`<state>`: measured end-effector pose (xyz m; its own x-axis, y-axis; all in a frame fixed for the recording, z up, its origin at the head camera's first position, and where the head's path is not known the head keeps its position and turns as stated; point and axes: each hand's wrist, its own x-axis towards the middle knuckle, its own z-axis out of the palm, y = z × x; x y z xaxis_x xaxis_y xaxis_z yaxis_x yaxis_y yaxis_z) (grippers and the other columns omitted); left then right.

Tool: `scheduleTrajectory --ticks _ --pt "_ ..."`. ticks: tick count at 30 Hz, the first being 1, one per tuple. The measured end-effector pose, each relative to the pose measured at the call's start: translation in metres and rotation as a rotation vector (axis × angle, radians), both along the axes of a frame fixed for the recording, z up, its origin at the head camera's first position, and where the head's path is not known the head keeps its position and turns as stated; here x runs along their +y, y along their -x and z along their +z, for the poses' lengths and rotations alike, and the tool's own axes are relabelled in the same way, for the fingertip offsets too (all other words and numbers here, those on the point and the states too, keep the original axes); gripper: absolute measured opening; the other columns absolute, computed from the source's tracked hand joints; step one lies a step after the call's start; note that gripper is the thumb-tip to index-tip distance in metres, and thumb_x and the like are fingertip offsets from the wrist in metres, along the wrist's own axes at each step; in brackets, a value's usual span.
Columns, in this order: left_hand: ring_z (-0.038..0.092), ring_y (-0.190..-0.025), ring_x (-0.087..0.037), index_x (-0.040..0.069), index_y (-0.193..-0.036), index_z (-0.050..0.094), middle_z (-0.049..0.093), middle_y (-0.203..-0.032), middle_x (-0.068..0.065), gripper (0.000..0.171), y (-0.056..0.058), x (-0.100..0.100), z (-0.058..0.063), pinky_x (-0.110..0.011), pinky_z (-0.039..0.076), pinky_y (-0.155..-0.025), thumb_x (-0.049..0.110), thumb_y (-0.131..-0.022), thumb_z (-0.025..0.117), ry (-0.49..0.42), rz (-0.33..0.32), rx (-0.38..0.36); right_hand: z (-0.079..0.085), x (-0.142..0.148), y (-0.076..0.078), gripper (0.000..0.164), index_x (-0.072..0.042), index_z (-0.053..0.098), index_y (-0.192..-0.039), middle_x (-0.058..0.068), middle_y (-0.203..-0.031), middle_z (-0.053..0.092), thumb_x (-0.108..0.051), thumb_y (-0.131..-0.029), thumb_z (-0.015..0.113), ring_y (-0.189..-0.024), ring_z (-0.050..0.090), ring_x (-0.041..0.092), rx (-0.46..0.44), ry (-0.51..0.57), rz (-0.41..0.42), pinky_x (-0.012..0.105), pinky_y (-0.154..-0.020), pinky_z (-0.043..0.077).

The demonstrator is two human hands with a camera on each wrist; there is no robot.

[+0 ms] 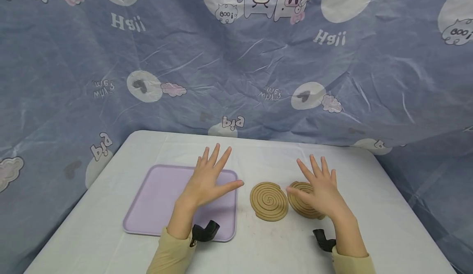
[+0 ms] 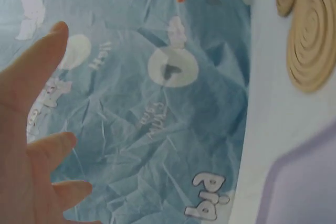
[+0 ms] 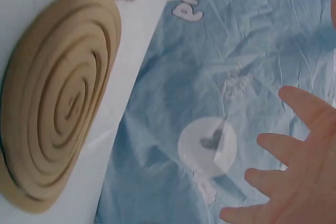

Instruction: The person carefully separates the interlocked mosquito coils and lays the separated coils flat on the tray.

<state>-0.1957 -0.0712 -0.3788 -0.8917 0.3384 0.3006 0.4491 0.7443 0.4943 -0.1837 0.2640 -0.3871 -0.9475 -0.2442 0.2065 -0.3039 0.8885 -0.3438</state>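
Two flat tan spiral coils lie side by side on the white table. The left coil (image 1: pixel 269 201) shows whole in the head view; the right coil (image 1: pixel 301 205) is partly hidden behind my right hand (image 1: pixel 322 192). That hand is held with fingers spread and nothing in it. My left hand (image 1: pixel 207 183), also with spread fingers and holding nothing, overlaps the lilac tray (image 1: pixel 155 200) in the head view. In the right wrist view one coil (image 3: pixel 68 103) fills the left side, and the spread fingers (image 3: pixel 275 148) are at the right.
The white table (image 1: pixel 266 249) extends around the tray and coils. A blue printed cloth (image 1: pixel 221 60) hangs behind it and along both sides. Each wrist carries a black camera mount, the left mount (image 1: pixel 205 231) close over the tray's front edge.
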Motion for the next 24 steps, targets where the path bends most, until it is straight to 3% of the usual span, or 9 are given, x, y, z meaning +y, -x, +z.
scheduleTrajectory --ticks 3,8,12,14,18,21,24 --pt "-0.004 -0.141 -0.027 0.037 -0.149 0.010 0.000 -0.156 0.003 0.088 0.001 0.013 -0.001 -0.053 0.006 -0.112 0.077 -0.079 0.044 -0.084 -0.050 -0.041 0.004 0.008 0.000 0.088 -0.018 0.019 -0.151 0.015 -0.155 -0.006 -0.054 -0.083 0.063 -0.138 -0.017 0.035 -0.040 0.086 0.006 0.067 -0.101 -0.012" --pt "0.009 -0.141 -0.018 0.043 -0.147 0.011 0.009 -0.155 0.009 0.078 0.003 0.039 -0.008 -0.052 0.017 -0.110 0.069 -0.083 0.048 -0.293 -0.157 -0.092 0.006 0.025 0.000 0.082 -0.020 0.021 -0.151 0.009 -0.156 -0.009 -0.043 -0.086 0.066 -0.138 -0.003 0.044 -0.133 0.226 0.003 0.076 -0.094 0.012" --pt "0.025 -0.138 -0.018 0.036 -0.148 0.019 0.022 -0.153 0.006 0.070 0.003 0.063 -0.018 -0.048 0.027 -0.108 0.061 -0.089 0.048 -0.489 -0.234 -0.152 0.001 0.039 0.002 0.075 -0.025 0.024 -0.149 0.011 -0.156 0.000 -0.039 -0.088 0.065 -0.136 0.010 0.049 -0.170 0.307 0.007 0.074 -0.092 0.021" --pt "0.032 -0.135 -0.021 0.031 -0.149 0.022 0.028 -0.151 0.003 0.067 0.001 0.076 -0.023 -0.046 0.032 -0.105 0.055 -0.092 0.049 -0.578 -0.235 -0.205 -0.003 0.047 0.004 0.071 -0.023 0.028 -0.149 0.014 -0.156 0.008 -0.035 -0.089 0.064 -0.135 0.015 0.048 -0.164 0.345 0.025 0.070 -0.096 0.024" --pt "0.046 -0.124 -0.027 0.021 -0.146 0.032 0.043 -0.141 -0.008 0.062 -0.004 0.099 -0.031 -0.042 0.041 -0.098 0.045 -0.093 0.054 -0.741 -0.170 -0.316 -0.013 0.060 0.009 0.061 -0.017 0.034 -0.146 0.018 -0.150 0.027 -0.029 -0.093 0.059 -0.132 0.030 0.042 -0.163 0.411 0.052 0.060 -0.099 0.030" --pt "0.054 -0.115 -0.024 0.015 -0.141 0.040 0.053 -0.130 -0.010 0.056 -0.008 0.114 -0.037 -0.039 0.045 -0.094 0.039 -0.093 0.056 -0.809 -0.124 -0.386 -0.019 0.068 0.012 0.056 -0.015 0.035 -0.146 0.017 -0.144 0.038 -0.031 -0.096 0.055 -0.128 0.039 0.039 -0.201 0.461 0.044 0.059 -0.098 0.033" --pt "0.059 -0.108 -0.020 0.011 -0.136 0.046 0.057 -0.122 -0.010 0.049 -0.012 0.127 -0.044 -0.037 0.049 -0.088 0.033 -0.093 0.057 -0.850 -0.121 -0.455 -0.025 0.074 0.014 0.056 -0.013 0.035 -0.145 0.017 -0.142 0.041 -0.034 -0.097 0.052 -0.128 0.038 0.040 -0.254 0.501 0.037 0.061 -0.098 0.033"
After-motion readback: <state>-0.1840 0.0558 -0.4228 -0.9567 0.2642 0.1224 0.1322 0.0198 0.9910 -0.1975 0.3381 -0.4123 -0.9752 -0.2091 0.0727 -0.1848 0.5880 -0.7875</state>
